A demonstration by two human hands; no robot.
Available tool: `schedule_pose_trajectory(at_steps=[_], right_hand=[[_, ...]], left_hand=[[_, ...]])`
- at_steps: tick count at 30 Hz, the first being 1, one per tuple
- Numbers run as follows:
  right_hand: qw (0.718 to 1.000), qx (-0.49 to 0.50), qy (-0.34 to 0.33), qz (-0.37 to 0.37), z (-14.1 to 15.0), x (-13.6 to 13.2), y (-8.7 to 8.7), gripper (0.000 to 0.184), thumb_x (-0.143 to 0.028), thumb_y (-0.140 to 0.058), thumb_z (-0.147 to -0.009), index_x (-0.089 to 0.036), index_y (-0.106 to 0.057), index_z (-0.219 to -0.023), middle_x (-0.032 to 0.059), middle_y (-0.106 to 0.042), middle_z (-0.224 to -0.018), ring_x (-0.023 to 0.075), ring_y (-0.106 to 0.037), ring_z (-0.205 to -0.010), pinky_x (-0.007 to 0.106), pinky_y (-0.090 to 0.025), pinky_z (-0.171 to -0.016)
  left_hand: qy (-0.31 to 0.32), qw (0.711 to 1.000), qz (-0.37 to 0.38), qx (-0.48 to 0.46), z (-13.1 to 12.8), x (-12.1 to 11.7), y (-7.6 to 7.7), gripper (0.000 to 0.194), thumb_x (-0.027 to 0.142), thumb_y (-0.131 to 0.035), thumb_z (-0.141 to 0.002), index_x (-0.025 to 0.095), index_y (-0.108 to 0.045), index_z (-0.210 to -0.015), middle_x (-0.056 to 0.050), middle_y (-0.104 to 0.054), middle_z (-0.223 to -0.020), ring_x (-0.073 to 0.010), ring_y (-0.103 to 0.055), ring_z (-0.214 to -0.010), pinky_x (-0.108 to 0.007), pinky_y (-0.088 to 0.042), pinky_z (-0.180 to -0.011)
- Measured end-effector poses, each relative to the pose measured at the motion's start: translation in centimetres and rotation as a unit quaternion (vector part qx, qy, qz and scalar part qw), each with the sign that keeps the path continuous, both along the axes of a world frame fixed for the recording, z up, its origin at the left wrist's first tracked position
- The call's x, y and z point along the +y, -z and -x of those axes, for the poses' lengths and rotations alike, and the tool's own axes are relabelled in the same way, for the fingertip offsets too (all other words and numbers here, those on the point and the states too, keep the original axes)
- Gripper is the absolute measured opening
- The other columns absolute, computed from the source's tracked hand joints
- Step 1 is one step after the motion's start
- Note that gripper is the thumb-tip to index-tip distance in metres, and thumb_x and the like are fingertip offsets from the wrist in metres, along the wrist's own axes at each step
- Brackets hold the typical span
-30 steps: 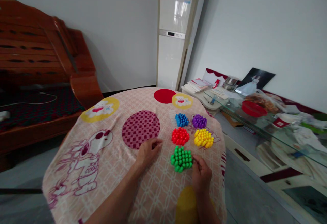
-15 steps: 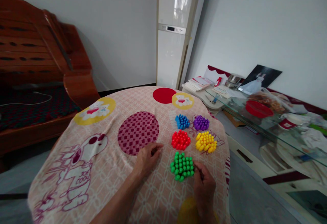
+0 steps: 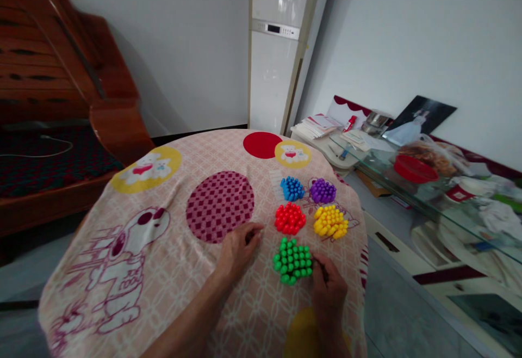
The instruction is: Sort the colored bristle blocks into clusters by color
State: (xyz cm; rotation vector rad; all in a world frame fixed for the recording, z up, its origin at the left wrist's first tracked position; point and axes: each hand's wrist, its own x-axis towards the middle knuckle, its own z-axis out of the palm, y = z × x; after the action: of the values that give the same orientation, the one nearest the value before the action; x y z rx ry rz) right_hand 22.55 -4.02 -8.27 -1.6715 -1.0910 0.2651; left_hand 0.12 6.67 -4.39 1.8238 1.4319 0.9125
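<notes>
My left hand [image 3: 240,247] rests on the tablecloth, fingers loosely bent and partly apart, with nothing seen in them. Its fingertips point toward a cluster of red bead-like pieces [image 3: 290,218], a short way off. At the right edge of a green bead cluster [image 3: 292,260], my right hand [image 3: 329,282] has its fingers closed in a pinch against the outermost beads; the thumb's contact is partly hidden. Behind lie a yellow cluster [image 3: 330,222], a blue cluster [image 3: 292,189] and a purple cluster [image 3: 323,190], each packed tightly together.
A patterned cloth [image 3: 163,271] covers the round table. To the right stands a glass-topped cabinet [image 3: 408,205] with a red bowl [image 3: 415,169], papers [image 3: 317,125] and bags. A wooden bench [image 3: 118,124] is at left, a tall white appliance [image 3: 273,75] behind.
The view has tilted slightly down, so the room and table appear a little higher. Both hands and the bead clusters keep nearly the same places on the table.
</notes>
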Motion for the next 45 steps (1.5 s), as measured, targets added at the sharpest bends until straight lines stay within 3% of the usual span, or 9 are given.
schedule_pose_trajectory(at_steps=[5,11,19,23,27,30,34,41,45], right_hand=[[0.999,0.032,0.016,0.003,0.3,-0.2,-0.4,0.03,-0.037,-0.058,-0.084,-0.016,-0.076,-0.097,0.0107,-0.077,-0.096,0.0232,-0.072,-0.087,0.032,-0.056,-0.076],[0.998,0.051,0.03,-0.003,0.7,-0.1,-1.0,0.03,-0.038,-0.059,-0.084,-0.016,-0.076,-0.096,0.0105,-0.077,-0.093,0.0235,-0.071,-0.084,0.033,-0.055,-0.076],[0.996,0.05,0.071,-0.028,1.3,0.0,-1.8,0.033,-0.041,-0.057,-0.085,-0.015,-0.073,-0.097,0.0104,-0.076,-0.089,0.0228,-0.07,-0.082,0.034,-0.055,-0.076],[0.989,0.005,0.134,-0.06,-2.8,2.0,-3.3,0.046,-0.048,-0.054,-0.085,-0.013,-0.07,-0.112,0.0146,-0.073,-0.11,0.0256,-0.067,-0.1,0.038,-0.051,-0.089],[0.991,0.007,0.134,-0.018,-8.4,6.8,-4.8,0.063,-0.052,-0.05,-0.082,-0.01,-0.063,-0.127,0.0201,-0.062,-0.132,0.0305,-0.059,-0.119,0.045,-0.045,-0.101],[0.998,0.006,0.067,0.019,-9.3,10.0,-4.7,0.064,-0.054,-0.048,-0.08,-0.01,-0.066,-0.122,0.0197,-0.065,-0.127,0.0302,-0.06,-0.117,0.046,-0.044,-0.102],[0.998,-0.013,-0.058,0.024,-5.2,11.9,-4.1,0.057,-0.053,-0.056,-0.077,-0.012,-0.07,-0.115,0.0167,-0.071,-0.117,0.0287,-0.065,-0.107,0.046,-0.048,-0.098],[0.961,0.071,-0.267,0.02,5.7,14.4,-4.2,0.048,-0.042,-0.061,-0.08,-0.02,-0.068,-0.122,0.0102,-0.069,-0.124,0.0262,-0.065,-0.113,0.042,-0.05,-0.099],[0.896,0.121,-0.428,0.007,11.1,15.7,-5.3,0.055,-0.046,-0.061,-0.084,-0.023,-0.061,-0.133,0.0092,-0.062,-0.136,0.0256,-0.061,-0.122,0.041,-0.049,-0.102]], left_hand=[[0.006,0.998,0.01,-0.065,-1.4,-1.3,-0.1,0.034,0.03,-0.055,-0.088,0.021,-0.068,-0.117,-0.004,-0.074,-0.095,-0.0171,-0.068,-0.079,-0.029,-0.054,-0.073],[0.039,0.99,0.019,-0.131,-2.7,-3.2,0.0,0.038,0.038,-0.051,-0.093,0.019,-0.062,-0.125,-0.009,-0.071,-0.112,-0.0195,-0.069,-0.094,-0.033,-0.057,-0.081],[0.046,0.988,0.005,-0.145,-2.7,-2.6,0.1,0.05,0.043,-0.052,-0.093,0.018,-0.053,-0.136,-0.014,-0.066,-0.12,-0.0236,-0.067,-0.102,-0.041,-0.057,-0.087],[0.088,0.985,-0.125,-0.078,-3.0,-3.0,-0.2,0.057,0.044,-0.056,-0.091,0.021,-0.048,-0.142,-0.016,-0.054,-0.138,-0.0281,-0.053,-0.126,-0.046,-0.048,-0.103],[0.198,0.952,-0.233,0.031,-5.2,-4.3,-0.5,0.066,0.044,-0.071,-0.08,0.027,-0.05,-0.141,-0.013,-0.041,-0.152,-0.0336,-0.037,-0.14,-0.054,-0.032,-0.115],[0.237,0.936,-0.235,0.112,-6.9,-4.7,-0.5,0.065,0.033,-0.077,-0.074,0.03,-0.056,-0.136,-0.012,-0.036,-0.156,-0.0375,-0.033,-0.141,-0.062,-0.026,-0.115],[0.147,0.956,-0.213,0.137,-6.3,-3.0,-0.2,0.061,0.021,-0.074,-0.071,0.026,-0.06,-0.13,-0.013,-0.038,-0.154,-0.0374,-0.034,-0.14,-0.058,-0.033,-0.113],[-0.074,0.977,-0.177,0.09,2.2,2.6,-0.5,0.055,0.021,-0.06,-0.08,0.018,-0.056,-0.134,-0.015,-0.055,-0.137,-0.0329,-0.052,-0.126,-0.049,-0.044,-0.106],[-0.162,0.97,-0.177,0.04,6.3,6.2,-0.9,0.05,0.025,-0.058,-0.082,0.016,-0.056,-0.131,-0.014,-0.06,-0.13,-0.0311,-0.056,-0.122,-0.048,-0.043,-0.108]])
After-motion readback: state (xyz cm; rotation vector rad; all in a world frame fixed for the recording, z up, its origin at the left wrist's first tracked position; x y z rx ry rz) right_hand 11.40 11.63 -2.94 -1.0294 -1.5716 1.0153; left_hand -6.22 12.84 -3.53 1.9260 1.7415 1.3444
